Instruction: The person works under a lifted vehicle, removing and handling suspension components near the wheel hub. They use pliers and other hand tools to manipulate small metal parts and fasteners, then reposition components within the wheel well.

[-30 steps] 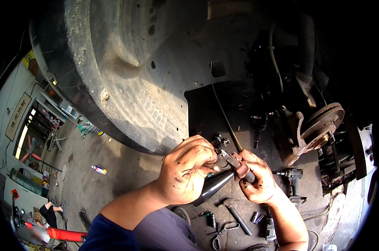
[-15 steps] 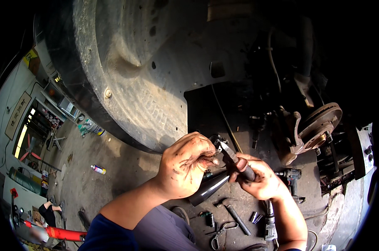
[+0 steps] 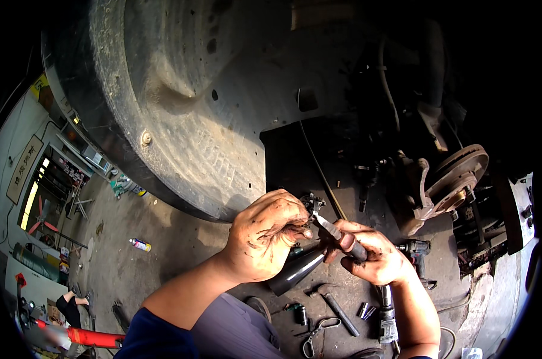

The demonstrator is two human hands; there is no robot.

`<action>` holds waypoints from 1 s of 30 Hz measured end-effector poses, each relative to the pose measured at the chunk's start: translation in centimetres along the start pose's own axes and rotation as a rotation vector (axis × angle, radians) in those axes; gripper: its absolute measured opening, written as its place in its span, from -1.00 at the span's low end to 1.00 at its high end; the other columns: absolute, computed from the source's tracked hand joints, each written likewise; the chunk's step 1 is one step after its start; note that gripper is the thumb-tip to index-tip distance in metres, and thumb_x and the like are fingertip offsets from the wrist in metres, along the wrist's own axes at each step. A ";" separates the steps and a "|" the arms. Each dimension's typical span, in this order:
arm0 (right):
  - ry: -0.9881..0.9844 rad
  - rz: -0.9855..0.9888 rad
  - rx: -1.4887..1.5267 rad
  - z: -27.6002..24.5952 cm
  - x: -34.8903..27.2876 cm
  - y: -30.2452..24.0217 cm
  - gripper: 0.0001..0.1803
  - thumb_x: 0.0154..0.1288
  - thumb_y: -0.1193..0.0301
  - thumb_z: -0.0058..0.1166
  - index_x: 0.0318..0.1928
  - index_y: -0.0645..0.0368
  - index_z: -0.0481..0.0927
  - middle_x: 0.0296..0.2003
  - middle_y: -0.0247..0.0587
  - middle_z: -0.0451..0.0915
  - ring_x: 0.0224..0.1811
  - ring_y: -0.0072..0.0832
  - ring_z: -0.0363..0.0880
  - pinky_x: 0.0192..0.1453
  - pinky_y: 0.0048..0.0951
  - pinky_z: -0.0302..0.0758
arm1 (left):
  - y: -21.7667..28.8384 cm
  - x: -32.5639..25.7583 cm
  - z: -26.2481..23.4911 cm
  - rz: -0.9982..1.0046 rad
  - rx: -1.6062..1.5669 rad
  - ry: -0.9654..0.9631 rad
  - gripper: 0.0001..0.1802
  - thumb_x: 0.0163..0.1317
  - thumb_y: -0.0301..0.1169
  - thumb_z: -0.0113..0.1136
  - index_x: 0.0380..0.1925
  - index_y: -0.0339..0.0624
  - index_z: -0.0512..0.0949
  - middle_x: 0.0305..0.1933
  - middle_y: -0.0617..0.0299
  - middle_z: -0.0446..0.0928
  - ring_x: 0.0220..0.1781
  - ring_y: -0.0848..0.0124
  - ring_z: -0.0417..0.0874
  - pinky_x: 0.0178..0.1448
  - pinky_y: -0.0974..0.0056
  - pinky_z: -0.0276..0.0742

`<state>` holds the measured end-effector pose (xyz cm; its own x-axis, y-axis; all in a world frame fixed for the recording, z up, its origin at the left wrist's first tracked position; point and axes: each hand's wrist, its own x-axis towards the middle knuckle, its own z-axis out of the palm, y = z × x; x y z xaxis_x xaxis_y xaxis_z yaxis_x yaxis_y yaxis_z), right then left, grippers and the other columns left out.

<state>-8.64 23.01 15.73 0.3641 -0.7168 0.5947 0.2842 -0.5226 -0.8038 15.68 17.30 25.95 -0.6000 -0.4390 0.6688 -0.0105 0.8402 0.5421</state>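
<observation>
My left hand [image 3: 268,236], smeared with dark grease, is closed with its fingers curled in. A small dark metal part [image 3: 313,202] shows just beyond its fingertips; the fingers hide how it is held. My right hand [image 3: 375,254] grips a hand tool [image 3: 336,232] with a flat pale metal end and a thick dark brown handle. That metal end points up and left, meeting or nearly meeting the small part. Beneath both hands slants a shiny black cylinder [image 3: 295,274]; I cannot tell whether either hand touches it.
Scissors [image 3: 319,336], a metal bar [image 3: 341,312], small sockets [image 3: 366,310] and a power tool [image 3: 388,323] lie on the floor. A drill [image 3: 416,257] is right of my right hand. The wheel-arch liner [image 3: 181,119] curves overhead, with a brake disc [image 3: 465,170] at right. A person [image 3: 70,308] is far left.
The tool in my right hand has turned slightly, its metal end shifting a little down and left. My left hand stays nearly still. The view has shifted slightly.
</observation>
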 end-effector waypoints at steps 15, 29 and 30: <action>0.133 -0.108 -0.389 0.2 1.2 0.1 -0.63 -0.24 0.79 0.04 -0.30 0.26 0.56 -0.33 -0.07 0.57 -0.26 -0.11 0.56 0.01 -0.11 0.58 | 0.5 0.0 0.2 -0.022 0.078 0.012 -0.77 0.26 -0.62 0.41 -0.18 -0.36 0.53 -0.30 0.08 0.55 -0.29 0.29 0.57 -0.17 0.29 0.55; 0.017 -0.080 -0.199 -0.1 0.2 0.7 -0.54 -0.01 0.89 0.10 -0.08 0.26 0.50 -0.27 -0.09 0.64 -0.13 -0.29 0.67 0.09 -0.21 0.62 | 0.6 0.1 0.0 -0.010 0.067 -0.019 -0.76 0.23 -0.62 0.44 -0.21 -0.35 0.53 -0.34 0.09 0.54 -0.29 0.25 0.57 -0.13 0.26 0.55; 0.038 -0.074 -0.201 0.1 0.3 0.5 -0.55 -0.04 0.88 0.09 -0.11 0.25 0.51 -0.30 -0.10 0.63 -0.16 -0.27 0.66 0.09 -0.18 0.62 | 0.7 0.1 0.0 -0.024 0.072 -0.035 -0.75 0.22 -0.62 0.44 -0.21 -0.36 0.53 -0.34 0.09 0.54 -0.28 0.25 0.56 -0.12 0.26 0.55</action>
<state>-8.32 22.54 15.55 0.3140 -0.6878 0.6545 0.1253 -0.6533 -0.7466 15.59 17.88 26.42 -0.6265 -0.4486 0.6374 -0.0816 0.8510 0.5187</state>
